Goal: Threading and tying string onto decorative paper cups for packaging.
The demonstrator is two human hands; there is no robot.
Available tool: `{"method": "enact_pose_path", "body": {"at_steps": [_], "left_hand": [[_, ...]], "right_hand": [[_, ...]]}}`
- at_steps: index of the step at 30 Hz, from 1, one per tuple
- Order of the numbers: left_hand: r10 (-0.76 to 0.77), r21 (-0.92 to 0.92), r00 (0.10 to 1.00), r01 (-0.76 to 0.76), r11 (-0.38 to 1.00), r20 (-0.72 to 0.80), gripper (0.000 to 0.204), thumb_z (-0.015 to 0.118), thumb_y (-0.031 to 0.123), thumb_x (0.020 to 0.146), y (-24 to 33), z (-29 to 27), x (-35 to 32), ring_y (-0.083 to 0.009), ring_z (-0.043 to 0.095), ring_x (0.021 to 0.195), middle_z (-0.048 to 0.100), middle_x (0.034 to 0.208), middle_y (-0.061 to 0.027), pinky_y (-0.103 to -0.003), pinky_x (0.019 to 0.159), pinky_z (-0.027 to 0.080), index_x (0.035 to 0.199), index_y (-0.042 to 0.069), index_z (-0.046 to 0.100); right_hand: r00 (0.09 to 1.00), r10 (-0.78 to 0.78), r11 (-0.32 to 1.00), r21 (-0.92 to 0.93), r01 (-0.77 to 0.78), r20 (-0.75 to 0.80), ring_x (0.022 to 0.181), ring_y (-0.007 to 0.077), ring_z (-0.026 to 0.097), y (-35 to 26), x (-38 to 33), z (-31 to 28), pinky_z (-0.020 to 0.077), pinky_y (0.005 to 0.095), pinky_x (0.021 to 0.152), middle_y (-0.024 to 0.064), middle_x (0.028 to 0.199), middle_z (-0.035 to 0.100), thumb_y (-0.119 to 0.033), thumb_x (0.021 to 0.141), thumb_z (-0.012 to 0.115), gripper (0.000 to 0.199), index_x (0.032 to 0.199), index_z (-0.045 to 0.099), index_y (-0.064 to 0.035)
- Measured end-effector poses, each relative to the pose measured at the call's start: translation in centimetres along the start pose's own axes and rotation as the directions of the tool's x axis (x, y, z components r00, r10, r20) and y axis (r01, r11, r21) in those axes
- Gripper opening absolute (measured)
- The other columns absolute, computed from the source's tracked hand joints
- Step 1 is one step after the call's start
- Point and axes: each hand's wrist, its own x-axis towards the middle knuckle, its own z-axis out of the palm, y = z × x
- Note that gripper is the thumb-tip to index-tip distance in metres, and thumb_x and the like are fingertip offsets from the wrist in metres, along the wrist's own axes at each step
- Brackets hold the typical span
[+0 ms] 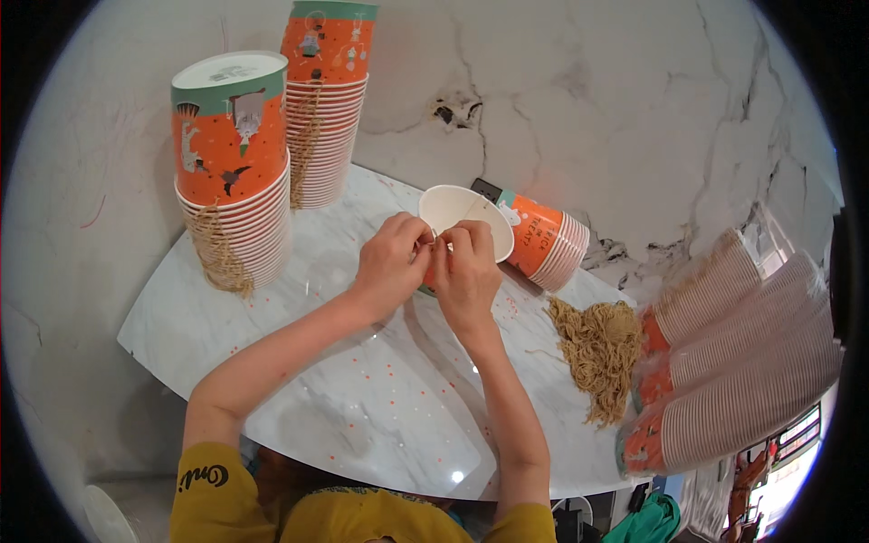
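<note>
My left hand (391,261) and my right hand (464,271) meet at the near rim of an orange paper cup (463,217) with a white inside. The cup is tilted with its mouth toward me, above the marble table (362,407). Both hands pinch at its rim, fingertips touching; something thin may be between them, too small to tell. Just behind the cup lies a short stack of nested orange cups (543,242) on its side.
Two tall upside-down cup stacks stand at the back left (233,172) and behind it (324,100), with tan twine handles hanging down. A heap of tan twine (597,348) lies at the right. Long sleeves of wrapped cups (733,362) lie along the right edge.
</note>
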Motion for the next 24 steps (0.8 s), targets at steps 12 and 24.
{"method": "enact_pose_path", "body": {"at_steps": [12, 24], "left_hand": [[0.204, 0.082, 0.978, -0.2, 0.976, -0.039, 0.016, 0.064, 0.0, 0.081, 0.2, -0.3, 0.2, -0.0293, 0.062, 0.083, 0.062, 0.086, -0.0081, -0.043, 0.07, 0.051, 0.096, 0.005, 0.059], [0.195, 0.176, 0.981, -0.196, 0.965, 0.023, 0.008, 0.065, 0.004, 0.082, -0.3, -0.4, 0.2, -0.0287, 0.063, 0.082, 0.062, 0.087, -0.0076, -0.043, 0.068, 0.051, 0.088, 0.005, 0.06]], "right_hand": [[0.988, -0.107, 0.994, -0.012, 0.109, 0.11, 0.097, 0.029, 0.058, 0.3, 0.4, -0.7, 0.0509, 0.0422, 0.071, 0.0091, 0.11, 0.056, -0.002, 0.072, 0.074, 0.026, 0.094, 0.06, -0.0023], [0.981, -0.133, 0.989, -0.047, 0.141, 0.141, 0.097, 0.028, 0.057, 0.7, 0.4, -1.1, 0.0529, 0.0414, 0.069, 0.0091, 0.107, 0.056, -0.005, 0.074, 0.074, 0.024, 0.094, 0.06, -0.0025]]}}
